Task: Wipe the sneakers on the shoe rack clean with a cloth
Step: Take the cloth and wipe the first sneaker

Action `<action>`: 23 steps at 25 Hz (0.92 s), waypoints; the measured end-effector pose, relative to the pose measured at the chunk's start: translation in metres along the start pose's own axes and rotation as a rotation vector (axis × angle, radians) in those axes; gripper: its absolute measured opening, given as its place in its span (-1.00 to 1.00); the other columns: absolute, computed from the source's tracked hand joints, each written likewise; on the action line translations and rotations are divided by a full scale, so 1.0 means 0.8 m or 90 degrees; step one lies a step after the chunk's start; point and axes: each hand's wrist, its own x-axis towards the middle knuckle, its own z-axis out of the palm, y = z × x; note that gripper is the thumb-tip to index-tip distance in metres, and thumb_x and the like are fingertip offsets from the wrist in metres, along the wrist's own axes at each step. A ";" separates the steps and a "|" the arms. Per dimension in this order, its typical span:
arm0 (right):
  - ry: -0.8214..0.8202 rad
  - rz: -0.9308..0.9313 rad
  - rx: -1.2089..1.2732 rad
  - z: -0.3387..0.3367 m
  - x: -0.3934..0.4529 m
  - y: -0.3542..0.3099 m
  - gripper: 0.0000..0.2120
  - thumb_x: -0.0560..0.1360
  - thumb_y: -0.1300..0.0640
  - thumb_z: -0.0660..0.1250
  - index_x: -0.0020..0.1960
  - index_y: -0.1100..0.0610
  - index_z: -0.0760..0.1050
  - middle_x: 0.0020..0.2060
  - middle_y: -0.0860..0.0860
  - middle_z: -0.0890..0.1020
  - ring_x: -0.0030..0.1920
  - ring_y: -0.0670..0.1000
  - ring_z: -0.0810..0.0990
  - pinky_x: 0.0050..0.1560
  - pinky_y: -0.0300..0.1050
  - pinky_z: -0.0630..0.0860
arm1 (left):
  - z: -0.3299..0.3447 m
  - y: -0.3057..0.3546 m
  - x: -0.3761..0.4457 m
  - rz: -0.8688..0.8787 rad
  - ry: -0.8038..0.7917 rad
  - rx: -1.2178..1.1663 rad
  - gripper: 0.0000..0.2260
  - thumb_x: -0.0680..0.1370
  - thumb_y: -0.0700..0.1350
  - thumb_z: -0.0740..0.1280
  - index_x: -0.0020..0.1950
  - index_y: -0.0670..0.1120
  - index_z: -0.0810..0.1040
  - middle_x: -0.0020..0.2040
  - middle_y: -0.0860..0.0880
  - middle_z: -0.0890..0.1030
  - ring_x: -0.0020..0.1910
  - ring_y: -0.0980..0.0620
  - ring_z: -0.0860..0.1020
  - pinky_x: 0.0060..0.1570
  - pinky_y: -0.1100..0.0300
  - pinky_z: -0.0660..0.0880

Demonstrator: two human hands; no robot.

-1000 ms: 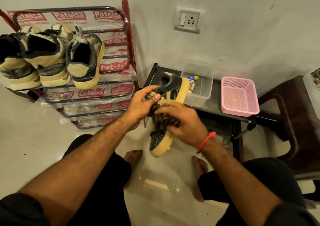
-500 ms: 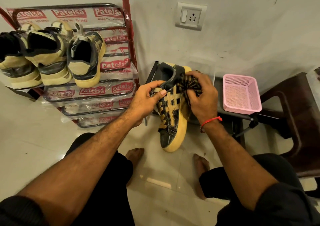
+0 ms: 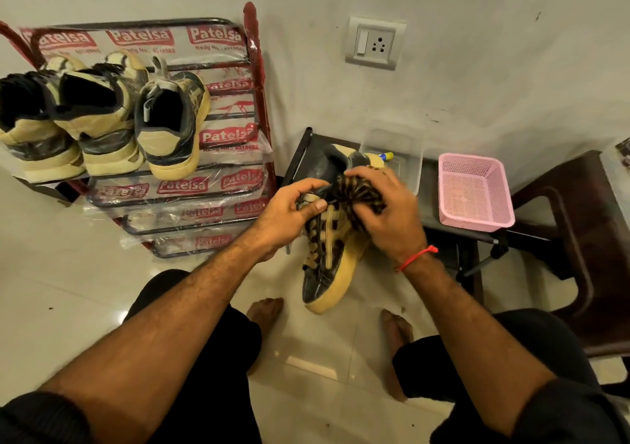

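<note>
Both hands on one black-and-tan lace-up sneaker (image 3: 329, 256), toe down toward the feet: left hand (image 3: 289, 217) gripping its laces, right hand (image 3: 385, 212) pressing bunched striped cloth (image 3: 354, 195) beside the collar.

Two bare forearms reached up from the bottom corners of the frame and met just right of centre. The left hand (image 3: 289, 212) had its fingers curled around the sneaker (image 3: 327, 256), thumb laid flat across the laces with the nail facing up. The right hand (image 3: 388, 208) was arched over the cloth (image 3: 358, 195), fingers bent and gripping it against the sneaker's upper part. A red thread circled the right wrist. Both sleeves were dark. Two bare feet rested on the floor, lower centre.
</note>
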 end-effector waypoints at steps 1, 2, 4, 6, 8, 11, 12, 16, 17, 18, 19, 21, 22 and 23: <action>0.059 0.021 -0.017 -0.009 0.010 0.009 -0.56 0.40 0.33 0.36 0.27 0.12 0.55 0.10 0.07 0.57 0.09 -0.06 0.51 0.16 -0.44 0.39 | 0.004 -0.003 0.000 0.020 -0.030 0.057 -0.75 0.62 -0.29 0.33 0.25 -0.04 0.60 0.05 0.00 0.65 0.06 0.12 0.63 0.08 0.22 0.57; 0.116 0.053 -0.024 -0.018 0.020 0.021 -0.56 0.39 0.33 0.35 0.25 0.12 0.56 0.10 0.08 0.58 0.08 -0.05 0.52 0.15 -0.44 0.40 | 0.008 -0.006 0.000 0.061 -0.059 0.127 -0.74 0.61 -0.29 0.36 0.27 -0.07 0.61 0.07 0.03 0.64 0.08 0.15 0.61 0.13 0.25 0.54; 0.189 0.130 0.000 -0.036 0.031 0.042 -0.57 0.39 0.32 0.32 0.25 0.14 0.57 0.11 0.09 0.61 0.10 -0.02 0.56 0.18 -0.35 0.46 | 0.019 -0.010 -0.001 0.159 -0.103 0.239 -0.73 0.58 -0.31 0.40 0.26 -0.12 0.64 0.08 0.11 0.61 0.09 0.24 0.58 0.15 0.35 0.49; 0.206 0.166 0.027 -0.040 0.024 0.046 -0.59 0.41 0.33 0.31 0.25 0.15 0.56 0.12 0.07 0.62 0.12 -0.01 0.59 0.18 -0.30 0.50 | 0.022 -0.013 0.002 0.202 -0.090 0.267 -0.73 0.56 -0.32 0.40 0.24 -0.13 0.65 0.09 0.10 0.61 0.10 0.25 0.58 0.16 0.39 0.48; 0.192 0.141 0.040 -0.027 0.006 0.033 -0.59 0.40 0.37 0.33 0.22 0.16 0.55 0.10 0.08 0.62 0.11 -0.01 0.58 0.16 -0.33 0.48 | 0.016 -0.019 0.006 0.206 -0.044 0.274 -0.74 0.55 -0.34 0.41 0.22 -0.13 0.66 0.08 0.08 0.62 0.09 0.27 0.57 0.15 0.40 0.46; 0.069 0.043 0.075 0.009 -0.028 0.005 -0.58 0.36 0.37 0.38 0.21 0.20 0.58 0.10 0.10 0.61 0.13 0.02 0.57 0.23 -0.16 0.50 | 0.009 -0.018 0.010 0.136 0.052 0.221 -0.72 0.57 -0.34 0.38 0.24 -0.10 0.64 0.10 0.03 0.63 0.12 0.15 0.58 0.21 0.25 0.51; 0.010 0.004 0.068 0.021 -0.037 -0.003 -0.58 0.36 0.32 0.38 0.22 0.20 0.58 0.11 0.11 0.60 0.14 0.03 0.57 0.26 -0.14 0.49 | 0.006 -0.012 0.011 0.102 0.078 0.164 -0.70 0.58 -0.35 0.36 0.25 -0.07 0.62 0.12 0.03 0.63 0.15 0.12 0.58 0.25 0.21 0.52; -0.010 -0.093 0.020 0.022 -0.028 -0.013 -0.58 0.40 0.25 0.35 0.26 0.19 0.56 0.15 0.17 0.55 0.18 0.10 0.54 0.28 -0.19 0.47 | -0.001 0.006 0.006 0.053 0.049 0.075 -0.69 0.61 -0.35 0.31 0.25 -0.03 0.59 0.12 0.08 0.63 0.08 0.39 0.57 0.16 0.34 0.53; 0.042 -0.070 0.021 0.013 -0.017 -0.009 -0.56 0.38 0.30 0.35 0.25 0.19 0.57 0.13 0.17 0.55 0.17 0.11 0.54 0.27 -0.21 0.46 | 0.000 0.005 0.003 0.060 0.021 0.098 -0.70 0.61 -0.35 0.33 0.24 -0.03 0.59 0.12 0.04 0.64 0.06 0.38 0.57 0.15 0.36 0.53; 0.101 -0.023 0.018 0.003 -0.003 -0.003 -0.54 0.35 0.35 0.35 0.25 0.18 0.57 0.12 0.16 0.56 0.16 0.10 0.55 0.25 -0.27 0.45 | 0.003 0.002 0.000 0.069 -0.013 0.116 -0.71 0.60 -0.34 0.35 0.23 -0.02 0.60 0.12 -0.01 0.64 0.07 0.32 0.58 0.17 0.33 0.52; 0.152 0.033 0.009 -0.009 0.009 0.007 -0.52 0.34 0.38 0.34 0.25 0.17 0.57 0.12 0.16 0.56 0.14 0.07 0.55 0.22 -0.35 0.42 | 0.007 -0.002 -0.002 0.078 -0.042 0.133 -0.70 0.59 -0.33 0.37 0.22 -0.01 0.61 0.12 -0.03 0.64 0.10 0.22 0.59 0.18 0.30 0.52; 0.227 0.119 -0.022 -0.027 0.020 0.026 -0.53 0.36 0.40 0.33 0.25 0.17 0.56 0.11 0.17 0.58 0.12 0.03 0.54 0.16 -0.50 0.36 | 0.014 -0.006 -0.001 0.093 -0.062 0.150 -0.71 0.58 -0.31 0.38 0.21 0.02 0.61 0.12 -0.04 0.64 0.13 0.09 0.59 0.19 0.27 0.51; 0.248 0.141 -0.034 -0.030 0.018 0.034 -0.54 0.36 0.41 0.32 0.24 0.19 0.55 0.11 0.17 0.58 0.11 0.00 0.53 0.15 -0.53 0.34 | 0.014 -0.006 0.002 0.102 -0.048 0.152 -0.71 0.58 -0.31 0.39 0.21 0.02 0.62 0.11 -0.02 0.64 0.14 0.08 0.59 0.19 0.26 0.51; 0.251 0.144 -0.032 -0.027 0.012 0.036 -0.54 0.36 0.41 0.32 0.24 0.20 0.55 0.11 0.17 0.58 0.11 -0.04 0.51 0.16 -0.51 0.34 | 0.013 -0.006 0.004 0.111 -0.021 0.153 -0.72 0.58 -0.30 0.39 0.21 0.01 0.63 0.11 -0.01 0.64 0.15 0.07 0.59 0.21 0.25 0.51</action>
